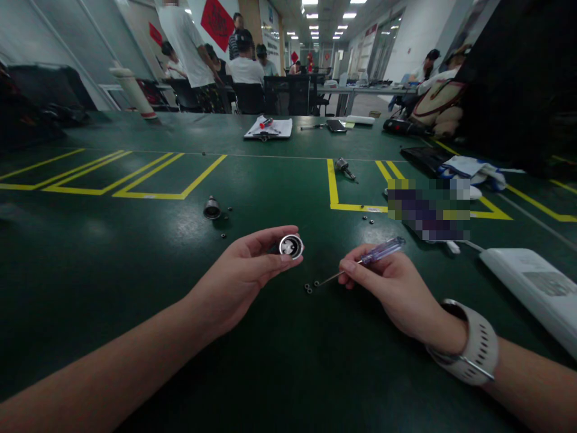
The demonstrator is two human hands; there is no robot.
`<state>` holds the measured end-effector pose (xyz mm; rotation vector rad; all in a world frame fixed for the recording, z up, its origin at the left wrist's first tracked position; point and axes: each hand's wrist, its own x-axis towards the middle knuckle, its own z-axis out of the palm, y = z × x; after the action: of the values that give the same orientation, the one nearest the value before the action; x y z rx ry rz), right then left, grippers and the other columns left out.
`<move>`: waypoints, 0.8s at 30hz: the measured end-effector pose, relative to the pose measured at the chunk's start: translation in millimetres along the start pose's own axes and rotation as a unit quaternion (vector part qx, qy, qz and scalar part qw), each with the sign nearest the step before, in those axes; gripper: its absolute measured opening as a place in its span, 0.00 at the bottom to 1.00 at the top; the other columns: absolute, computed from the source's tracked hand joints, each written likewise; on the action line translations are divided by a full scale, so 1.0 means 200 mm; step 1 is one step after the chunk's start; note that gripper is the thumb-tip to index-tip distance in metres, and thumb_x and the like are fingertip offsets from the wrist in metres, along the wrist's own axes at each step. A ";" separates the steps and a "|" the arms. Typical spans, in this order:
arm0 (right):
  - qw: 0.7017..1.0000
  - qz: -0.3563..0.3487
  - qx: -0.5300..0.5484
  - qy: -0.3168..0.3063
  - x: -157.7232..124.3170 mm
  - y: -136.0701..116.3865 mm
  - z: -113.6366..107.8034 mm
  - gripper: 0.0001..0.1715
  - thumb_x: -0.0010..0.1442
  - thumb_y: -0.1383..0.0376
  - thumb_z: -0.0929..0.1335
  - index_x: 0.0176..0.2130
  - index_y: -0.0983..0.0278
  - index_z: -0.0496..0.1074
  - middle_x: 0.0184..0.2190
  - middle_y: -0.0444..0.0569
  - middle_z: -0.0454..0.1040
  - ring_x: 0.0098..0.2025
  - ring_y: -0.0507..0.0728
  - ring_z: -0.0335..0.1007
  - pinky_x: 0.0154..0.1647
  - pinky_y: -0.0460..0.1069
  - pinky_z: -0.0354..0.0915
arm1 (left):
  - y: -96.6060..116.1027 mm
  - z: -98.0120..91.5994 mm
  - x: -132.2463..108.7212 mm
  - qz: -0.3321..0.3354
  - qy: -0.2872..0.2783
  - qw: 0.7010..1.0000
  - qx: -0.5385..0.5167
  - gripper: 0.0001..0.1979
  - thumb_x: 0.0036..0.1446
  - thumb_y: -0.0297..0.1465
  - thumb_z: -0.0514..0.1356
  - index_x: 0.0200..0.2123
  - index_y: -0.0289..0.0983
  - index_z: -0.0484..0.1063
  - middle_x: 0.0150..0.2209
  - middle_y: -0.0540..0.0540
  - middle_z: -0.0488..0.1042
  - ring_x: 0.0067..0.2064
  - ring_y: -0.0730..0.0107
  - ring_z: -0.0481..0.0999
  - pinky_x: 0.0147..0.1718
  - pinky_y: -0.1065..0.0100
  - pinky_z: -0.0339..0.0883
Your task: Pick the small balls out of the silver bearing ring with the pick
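My left hand [246, 270] pinches a small round silver and black metal part [291, 246] between thumb and fingers, its face turned up toward me. My right hand [390, 282] grips a screwdriver with a clear purple handle [382, 251]; the thin shaft points left and down, its tip touching small black nuts [309, 287] lying on the green table [135, 252]. A white watch sits on my right wrist.
A metal cylinder part [211, 208] and scattered nuts lie to the left. Another metal part [345, 168] rests inside yellow floor-style markings. A white box [536, 288] is at right, a clipboard [268, 128] farther back. Several people sit and stand behind the table.
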<state>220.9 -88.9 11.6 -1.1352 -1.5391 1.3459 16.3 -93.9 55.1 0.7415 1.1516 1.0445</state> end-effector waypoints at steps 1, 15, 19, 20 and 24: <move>1.000 0.000 -0.003 0.002 0.00 0.00 0.00 0.11 0.57 0.58 0.68 0.31 0.64 0.70 0.25 0.45 0.73 0.28 0.52 0.71 0.29 0.47 0.68 | 0.00 0.00 0.00 -0.003 0.001 1.000 0.002 0.19 0.45 0.17 0.63 0.43 0.35 0.75 0.41 0.42 0.77 0.45 0.62 0.76 0.46 0.65 0.70; 0.995 0.005 -0.099 -0.013 -0.02 -0.06 0.05 0.08 0.59 0.62 0.66 0.32 0.64 0.71 0.26 0.47 0.75 0.26 0.53 0.72 0.27 0.48 0.69 | -0.01 0.00 -0.01 -0.004 0.001 0.999 0.039 0.19 0.43 0.20 0.64 0.41 0.35 0.75 0.40 0.43 0.78 0.44 0.62 0.76 0.47 0.63 0.67; 0.982 0.121 0.142 0.001 0.01 -0.04 0.05 0.09 0.56 0.61 0.69 0.32 0.66 0.70 0.26 0.47 0.76 0.25 0.51 0.73 0.28 0.47 0.72 | -0.02 0.01 -0.01 0.001 0.002 0.999 0.041 0.18 0.42 0.21 0.65 0.41 0.35 0.76 0.39 0.43 0.78 0.43 0.62 0.76 0.46 0.63 0.67; 0.973 0.134 0.189 0.007 0.02 -0.04 0.05 0.09 0.55 0.62 0.70 0.32 0.66 0.70 0.26 0.47 0.76 0.25 0.50 0.73 0.28 0.46 0.72 | -0.02 0.01 -0.01 0.002 0.002 0.999 0.041 0.18 0.42 0.21 0.65 0.40 0.35 0.76 0.39 0.43 0.78 0.43 0.62 0.76 0.46 0.63 0.67; 0.954 0.120 0.275 0.014 0.01 -0.05 0.04 0.07 0.56 0.63 0.70 0.32 0.66 0.72 0.27 0.47 0.77 0.27 0.50 0.74 0.31 0.46 0.73 | -0.03 0.00 -0.01 0.008 -0.006 0.999 0.042 0.18 0.42 0.22 0.66 0.40 0.36 0.76 0.39 0.43 0.78 0.43 0.62 0.76 0.45 0.63 0.67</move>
<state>211.9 -89.9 21.2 -0.9899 -0.9277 1.7690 18.5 -97.2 50.4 0.8235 1.1867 1.0089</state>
